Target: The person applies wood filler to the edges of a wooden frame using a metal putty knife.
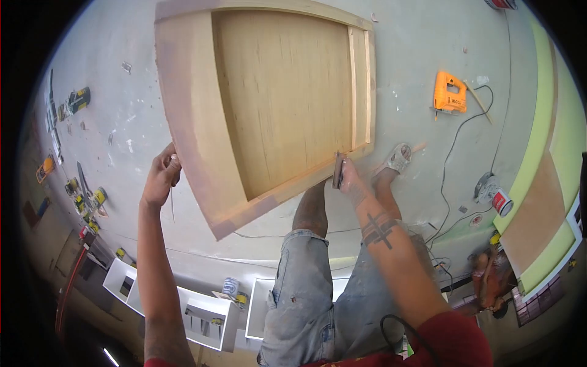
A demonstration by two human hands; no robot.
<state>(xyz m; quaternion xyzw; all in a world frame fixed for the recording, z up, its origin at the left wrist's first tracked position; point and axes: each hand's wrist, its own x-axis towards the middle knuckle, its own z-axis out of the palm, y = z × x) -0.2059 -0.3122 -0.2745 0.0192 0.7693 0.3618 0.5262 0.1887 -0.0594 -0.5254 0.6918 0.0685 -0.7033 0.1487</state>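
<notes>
A wooden cabinet panel [281, 85] with a raised frame and recessed middle stands tilted in front of me, purplish filler smeared along its left and lower edges. Beside its left edge, my left hand [164, 174] is closed, fingertips right at the wood. A thin pale strip [172, 205] hangs down from those fingers. My right hand [351, 177] is closed around a flat, dark-edged putty scraper [337, 170], which meets the lower rail of the frame near its right corner.
An orange jigsaw [450, 92] lies on the grey floor, its cord running down the right side. A tin can [502, 202] lies nearby. Power tools [82, 199] sit at the left, white cabinet boxes [205, 312] behind me. Another person [489, 278] is at the lower right.
</notes>
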